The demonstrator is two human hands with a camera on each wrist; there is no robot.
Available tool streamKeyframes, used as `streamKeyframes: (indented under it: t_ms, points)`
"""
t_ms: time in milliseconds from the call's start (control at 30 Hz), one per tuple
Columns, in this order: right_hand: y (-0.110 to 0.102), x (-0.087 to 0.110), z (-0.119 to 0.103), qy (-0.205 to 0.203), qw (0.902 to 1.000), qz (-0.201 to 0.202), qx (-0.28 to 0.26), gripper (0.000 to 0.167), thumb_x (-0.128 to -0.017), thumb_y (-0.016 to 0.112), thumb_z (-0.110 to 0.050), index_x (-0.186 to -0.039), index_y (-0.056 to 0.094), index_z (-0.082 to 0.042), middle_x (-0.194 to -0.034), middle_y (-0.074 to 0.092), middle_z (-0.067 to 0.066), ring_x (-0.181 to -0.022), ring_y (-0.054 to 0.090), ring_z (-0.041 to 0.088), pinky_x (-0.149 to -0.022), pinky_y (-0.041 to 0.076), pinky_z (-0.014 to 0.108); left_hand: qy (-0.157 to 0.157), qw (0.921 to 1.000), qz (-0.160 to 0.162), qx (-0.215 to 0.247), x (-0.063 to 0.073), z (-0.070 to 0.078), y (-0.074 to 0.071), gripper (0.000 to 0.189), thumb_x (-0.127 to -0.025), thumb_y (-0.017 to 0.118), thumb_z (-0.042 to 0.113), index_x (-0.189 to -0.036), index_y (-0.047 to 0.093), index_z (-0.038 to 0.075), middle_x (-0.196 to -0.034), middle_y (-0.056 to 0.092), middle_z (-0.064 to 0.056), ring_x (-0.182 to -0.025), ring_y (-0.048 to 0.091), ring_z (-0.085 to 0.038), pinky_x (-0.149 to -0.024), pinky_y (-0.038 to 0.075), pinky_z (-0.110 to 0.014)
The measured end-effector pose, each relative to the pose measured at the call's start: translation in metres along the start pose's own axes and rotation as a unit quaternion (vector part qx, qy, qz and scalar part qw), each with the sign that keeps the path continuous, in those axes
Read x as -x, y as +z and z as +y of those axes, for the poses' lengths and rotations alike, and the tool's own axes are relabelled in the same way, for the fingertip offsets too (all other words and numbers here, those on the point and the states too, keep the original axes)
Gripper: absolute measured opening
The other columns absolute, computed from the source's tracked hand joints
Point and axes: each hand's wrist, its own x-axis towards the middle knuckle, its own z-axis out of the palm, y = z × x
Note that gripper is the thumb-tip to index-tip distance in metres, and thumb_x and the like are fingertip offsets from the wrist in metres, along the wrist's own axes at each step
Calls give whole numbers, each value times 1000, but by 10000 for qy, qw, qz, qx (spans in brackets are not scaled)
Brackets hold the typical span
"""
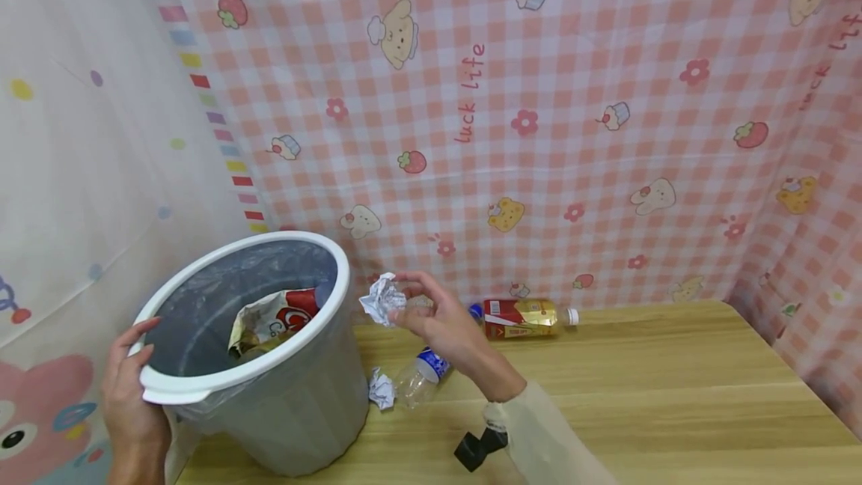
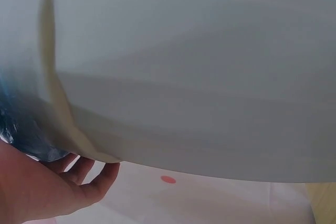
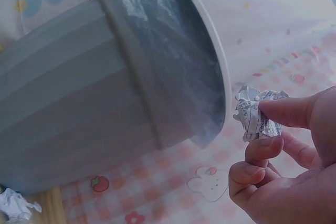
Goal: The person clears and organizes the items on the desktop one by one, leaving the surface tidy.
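Observation:
A crumpled ball of printed paper (image 1: 384, 299) is pinched between the thumb and fingers of my right hand (image 1: 441, 320), just right of the trash can's rim. The right wrist view shows the paper ball (image 3: 257, 113) close beside that rim. My left hand (image 1: 135, 388) grips the white rim (image 1: 342, 275) of the grey trash can (image 1: 310, 403) at its left side. The can is lined with a clear bag and holds a red and white wrapper (image 1: 276, 320). In the left wrist view, the left fingers (image 2: 107, 179) touch the can's edge.
On the wooden table (image 1: 660, 388), a second paper ball (image 1: 381, 389) lies against the can's base. Beside it lies a clear bottle with a blue label (image 1: 434, 364). Farther back is a bottle with a red and gold label (image 1: 521, 319). A checked curtain (image 1: 572, 81) hangs behind.

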Motion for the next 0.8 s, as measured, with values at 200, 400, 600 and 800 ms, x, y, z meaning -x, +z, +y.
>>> streamKeyframes:
  t_ms: [200,400,600,800]
  points:
    - [3,-5,-10,-96,9999,21,22,48,-94,68,-23,-139,52,-27,-134,51,9,-94,63,20,-80,51,35,-3,10000,23,-70,0,0,0,38,-98,35,3,-121,66,3,-125,59,-1,-108,51,-13,-83,40,-16]
    - [4,-9,-21,-119,9998,-43,-132,48,-94,67,-20,-139,51,-26,-134,50,9,-97,65,22,-81,51,34,-2,10000,-7,-39,0,0,0,38,-98,35,3,-121,66,3,-126,59,-2,-108,50,-12,-84,39,-16]
    - [9,-12,-33,-193,9998,-71,-47,48,-94,69,-22,-138,52,-30,-135,51,7,-98,63,20,-81,51,36,21,10000,10,-23,-1,-1,1,38,-98,35,3,-120,66,3,-125,59,-2,-107,51,-12,-83,39,-16]
    - [20,-16,-47,-331,9983,-331,-342,49,-94,68,-14,-138,52,-26,-132,54,8,-104,64,20,-84,53,37,83,9999,-34,108,1,-1,2,38,-97,35,3,-118,66,2,-125,59,-4,-112,50,-14,-86,40,-17]
